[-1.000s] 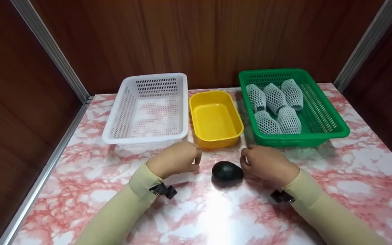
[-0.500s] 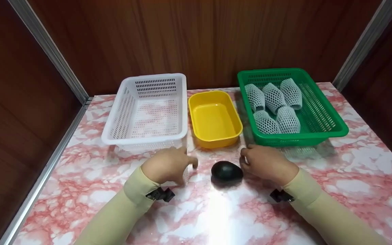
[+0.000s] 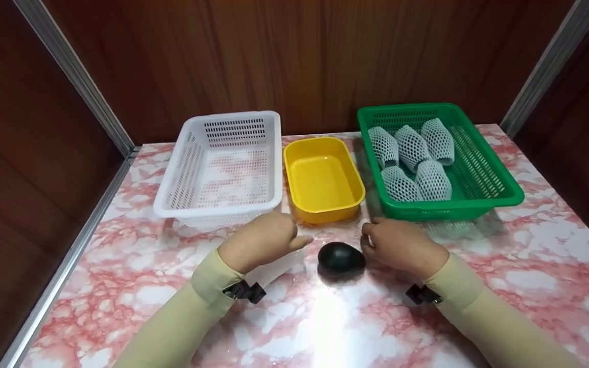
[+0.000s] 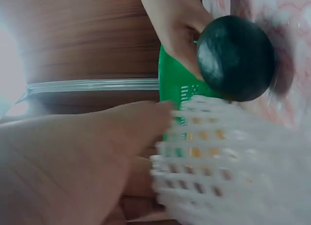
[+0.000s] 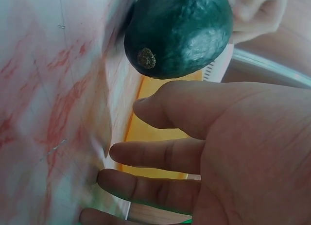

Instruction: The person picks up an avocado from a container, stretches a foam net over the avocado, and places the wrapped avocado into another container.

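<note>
A dark green avocado (image 3: 341, 257) lies on the marbled tabletop between my two hands. My left hand (image 3: 261, 241), to its left, pinches a white foam net sleeve (image 4: 228, 157) at its edge between thumb and fingers. In the head view this net shows only faintly below the hand. To the avocado's right, my right hand (image 3: 404, 244) rests with its fingertips at the table and holds nothing. The right wrist view shows its fingers (image 5: 155, 154) loosely extended, with the avocado just beyond the thumb.
Behind my left hand stands a white slotted basket (image 3: 218, 210). A yellow tub (image 3: 325, 204) sits in the middle. The green basket (image 3: 483, 202) at right contains several net-wrapped pieces (image 3: 433, 180). Wooden panels (image 3: 294, 61) enclose the back and sides.
My left hand swung slightly left and turned with its fingers spread, then came back right; the foam net now shows beneath it. The right hand and the avocado stayed put.
</note>
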A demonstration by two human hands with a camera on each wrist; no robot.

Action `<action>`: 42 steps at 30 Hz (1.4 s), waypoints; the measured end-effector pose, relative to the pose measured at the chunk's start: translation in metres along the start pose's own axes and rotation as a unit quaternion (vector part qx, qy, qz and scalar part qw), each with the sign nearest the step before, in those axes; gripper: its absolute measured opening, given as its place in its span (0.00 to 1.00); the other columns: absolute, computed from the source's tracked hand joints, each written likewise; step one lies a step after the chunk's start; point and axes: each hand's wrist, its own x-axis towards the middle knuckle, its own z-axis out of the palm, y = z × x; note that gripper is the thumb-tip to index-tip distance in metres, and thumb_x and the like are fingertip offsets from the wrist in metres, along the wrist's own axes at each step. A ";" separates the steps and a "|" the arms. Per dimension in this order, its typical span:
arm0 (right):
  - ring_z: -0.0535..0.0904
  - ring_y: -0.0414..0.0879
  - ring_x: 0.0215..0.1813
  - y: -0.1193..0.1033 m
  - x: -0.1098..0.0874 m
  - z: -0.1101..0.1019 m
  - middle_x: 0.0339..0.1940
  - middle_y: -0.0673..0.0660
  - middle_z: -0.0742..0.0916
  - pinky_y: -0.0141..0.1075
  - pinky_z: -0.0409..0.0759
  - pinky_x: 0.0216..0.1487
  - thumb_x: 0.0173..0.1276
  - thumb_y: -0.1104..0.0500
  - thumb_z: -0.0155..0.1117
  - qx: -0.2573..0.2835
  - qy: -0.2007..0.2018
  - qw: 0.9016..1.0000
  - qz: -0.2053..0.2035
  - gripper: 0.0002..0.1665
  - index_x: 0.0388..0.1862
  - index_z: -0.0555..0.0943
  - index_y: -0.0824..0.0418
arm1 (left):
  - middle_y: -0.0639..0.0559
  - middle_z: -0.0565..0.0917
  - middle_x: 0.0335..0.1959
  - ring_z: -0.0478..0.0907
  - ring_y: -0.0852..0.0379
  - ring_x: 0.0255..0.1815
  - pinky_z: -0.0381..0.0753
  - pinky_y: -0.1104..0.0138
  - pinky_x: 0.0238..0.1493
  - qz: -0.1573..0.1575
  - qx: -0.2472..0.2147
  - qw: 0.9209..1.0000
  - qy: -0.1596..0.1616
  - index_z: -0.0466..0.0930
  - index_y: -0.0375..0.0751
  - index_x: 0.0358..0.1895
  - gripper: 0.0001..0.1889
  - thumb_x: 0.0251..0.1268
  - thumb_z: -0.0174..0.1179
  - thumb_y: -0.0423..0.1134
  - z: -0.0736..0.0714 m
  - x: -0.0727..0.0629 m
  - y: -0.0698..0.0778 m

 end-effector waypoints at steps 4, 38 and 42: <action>0.78 0.49 0.31 -0.001 0.001 0.000 0.33 0.55 0.83 0.46 0.81 0.30 0.76 0.55 0.64 0.001 -0.002 1.000 -0.002 0.08 0.38 0.85 0.56 | 0.50 0.82 0.23 0.77 0.52 0.25 0.80 0.58 0.33 -0.009 0.006 1.000 -0.001 0.85 0.38 0.27 0.11 0.70 0.68 0.36 0.004 -0.001 0.002; 0.87 0.48 0.49 -0.024 0.003 0.006 0.54 0.58 0.92 0.49 0.90 0.55 0.66 0.45 0.81 0.151 -0.015 0.986 -0.075 0.32 0.63 0.82 0.57 | 0.49 0.75 0.60 0.71 0.50 0.56 0.81 0.59 0.56 -0.017 0.031 0.995 -0.091 0.75 0.45 0.71 0.44 0.53 0.80 0.61 0.044 0.008 0.003; 0.87 0.51 0.55 -0.029 0.004 0.008 0.60 0.59 0.90 0.52 0.89 0.60 0.65 0.45 0.82 0.161 0.029 0.984 -0.065 0.36 0.67 0.81 0.57 | 0.49 0.75 0.59 0.72 0.50 0.56 0.82 0.59 0.54 -0.019 0.015 0.997 -0.078 0.76 0.46 0.70 0.43 0.52 0.80 0.59 0.045 0.008 0.002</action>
